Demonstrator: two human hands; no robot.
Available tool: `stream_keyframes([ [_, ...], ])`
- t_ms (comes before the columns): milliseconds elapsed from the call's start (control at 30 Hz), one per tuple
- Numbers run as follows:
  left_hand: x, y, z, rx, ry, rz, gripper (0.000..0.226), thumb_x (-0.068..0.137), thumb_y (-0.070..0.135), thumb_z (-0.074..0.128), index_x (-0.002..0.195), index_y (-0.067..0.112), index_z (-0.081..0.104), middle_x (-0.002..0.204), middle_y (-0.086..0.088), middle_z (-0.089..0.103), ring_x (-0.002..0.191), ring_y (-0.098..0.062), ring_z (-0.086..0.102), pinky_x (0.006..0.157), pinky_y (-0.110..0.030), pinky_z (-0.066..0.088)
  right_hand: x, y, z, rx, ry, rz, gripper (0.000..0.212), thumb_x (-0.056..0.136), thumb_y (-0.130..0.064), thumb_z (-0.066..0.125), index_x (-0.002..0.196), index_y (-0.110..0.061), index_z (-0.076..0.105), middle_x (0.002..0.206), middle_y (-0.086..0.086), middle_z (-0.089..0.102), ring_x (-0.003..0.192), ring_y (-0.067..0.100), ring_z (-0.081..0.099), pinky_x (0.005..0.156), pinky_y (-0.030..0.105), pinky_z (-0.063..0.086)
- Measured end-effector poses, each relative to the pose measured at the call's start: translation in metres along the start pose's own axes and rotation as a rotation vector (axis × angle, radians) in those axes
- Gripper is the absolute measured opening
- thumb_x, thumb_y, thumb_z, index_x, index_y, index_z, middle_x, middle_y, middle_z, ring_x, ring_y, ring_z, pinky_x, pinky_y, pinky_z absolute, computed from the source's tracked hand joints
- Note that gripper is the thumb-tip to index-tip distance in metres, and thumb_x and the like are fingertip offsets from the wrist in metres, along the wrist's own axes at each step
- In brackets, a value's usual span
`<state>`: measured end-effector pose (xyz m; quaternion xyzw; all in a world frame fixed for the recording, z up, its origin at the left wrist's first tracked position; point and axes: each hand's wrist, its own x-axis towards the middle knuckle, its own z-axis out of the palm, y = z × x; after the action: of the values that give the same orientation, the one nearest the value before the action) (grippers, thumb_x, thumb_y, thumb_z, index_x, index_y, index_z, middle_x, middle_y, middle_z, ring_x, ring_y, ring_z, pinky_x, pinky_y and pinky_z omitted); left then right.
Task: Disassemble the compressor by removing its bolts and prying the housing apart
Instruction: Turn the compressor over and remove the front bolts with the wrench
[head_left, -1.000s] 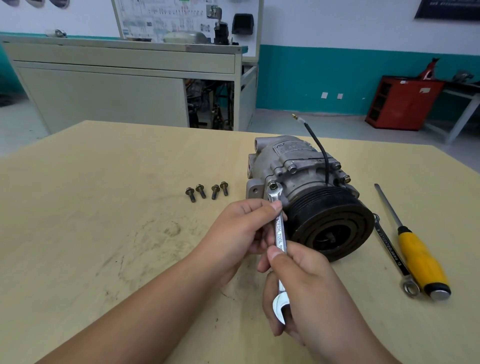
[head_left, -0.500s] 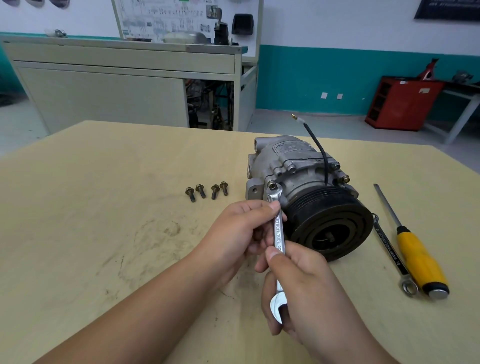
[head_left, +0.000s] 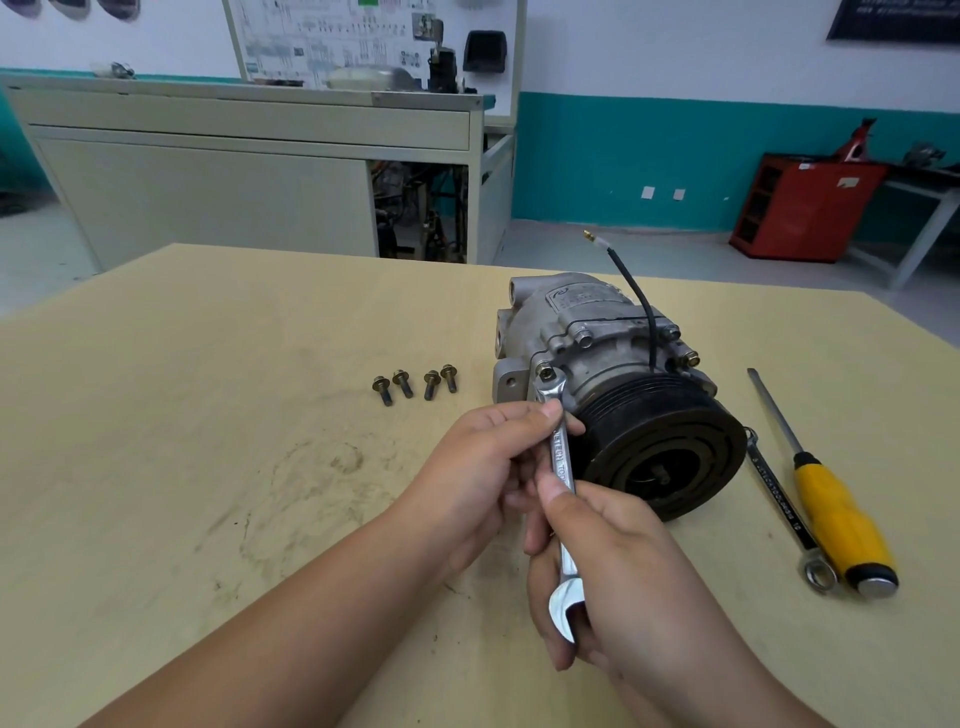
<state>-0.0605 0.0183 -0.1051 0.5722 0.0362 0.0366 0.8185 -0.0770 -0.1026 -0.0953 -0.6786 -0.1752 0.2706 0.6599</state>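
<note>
Compressor (head_left: 613, 353) sits on the counter (head_left: 208, 415) just beyond your hands, lying on its side w/ the black pulley (head_left: 660, 447) facing you, to the right of your left hand (head_left: 483, 467). A black wire (head_left: 639, 296) sticks up from its top, beyond both hands.

You've got a wrench (head_left: 562, 462) in both hands, its shank running away from you and up to the compressor. Its far end is on a bolt (head_left: 545, 371) at the housing's near-left corner, just above your left-hand fingertips; can't tell if that end is ring or open type. Left hand: fingers curled, thumb and forefinger pinching the upper shank. Right hand (head_left: 613, 566): nearer you, fingers wrapped round the lower shank, thumb pressed flat on it; the wrench's open end pokes out below the thumb, against your palm. The two hands are touching or nearly so around the shank.

4 loose bolts (head_left: 415, 384) lie in a row on the counter, beyond and left of your left hand, near the compressor but apart from it.

Right of your right hand, past the pulley: a 2nd wrench (head_left: 779, 499) and a yellow-handled screwdriver (head_left: 836, 514) lie side by side, handle end towards you, ring end of the wrench just beside the screwdriver's butt.
</note>
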Motion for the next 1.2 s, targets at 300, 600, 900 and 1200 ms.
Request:
stream_keyframes([
  [300, -0.0018, -0.0001, -0.0019, 0.010, 0.011, -0.022, 0.028, 0.093, 0.022, 0.051, 0.071, 0.009, 0.062, 0.041, -0.002, 0.043, 0.022, -0.006, 0.035, 0.028, -0.010, 0.020, -0.0006, 0.0002, 0.0085, 0.269, 0.033, 0.059, 0.046, 0.098, -0.031, 0.036, 0.062, -0.006, 0.047, 0.031, 0.013, 0.039, 0.018, 0.013, 0.022, 0.034, 0.006, 0.018],
  [600, -0.0019, -0.0007, -0.0025, 0.025, -0.025, 0.003, 0.024, 0.078, 0.032, 0.058, 0.072, 0.009, 0.063, 0.046, -0.004, 0.041, 0.025, -0.005, 0.035, 0.028, -0.010, 0.023, -0.0010, 0.0020, 0.0054, 0.222, 0.041, 0.053, 0.043, 0.098, -0.028, 0.037, 0.065, -0.003, 0.046, 0.035, 0.013, 0.040, 0.018, 0.014, 0.029, 0.031, 0.007, 0.019],
  [900, -0.0013, -0.0010, 0.0002, 0.064, -0.013, 0.039, 0.026, 0.087, 0.029, 0.055, 0.072, 0.008, 0.060, 0.039, 0.002, 0.043, 0.025, -0.005, 0.037, 0.030, -0.012, 0.024, -0.0010, 0.0035, 0.0034, 0.316, 0.020, 0.055, 0.044, 0.093, -0.035, 0.039, 0.058, -0.008, 0.046, 0.030, 0.012, 0.037, 0.018, 0.012, 0.022, 0.034, 0.006, 0.021],
  [1200, -0.0004, 0.0003, -0.0008, 0.111, -0.008, 0.046, 0.028, 0.072, 0.042, 0.062, 0.067, 0.014, 0.062, 0.041, 0.000, 0.047, 0.030, -0.006, 0.043, 0.033, -0.011, 0.030, -0.0028, -0.0013, 0.0043, 0.443, -0.015, 0.055, 0.039, 0.077, -0.041, 0.046, 0.064, -0.006, 0.040, 0.029, 0.009, 0.036, 0.016, 0.010, 0.022, 0.041, 0.014, 0.004],
])
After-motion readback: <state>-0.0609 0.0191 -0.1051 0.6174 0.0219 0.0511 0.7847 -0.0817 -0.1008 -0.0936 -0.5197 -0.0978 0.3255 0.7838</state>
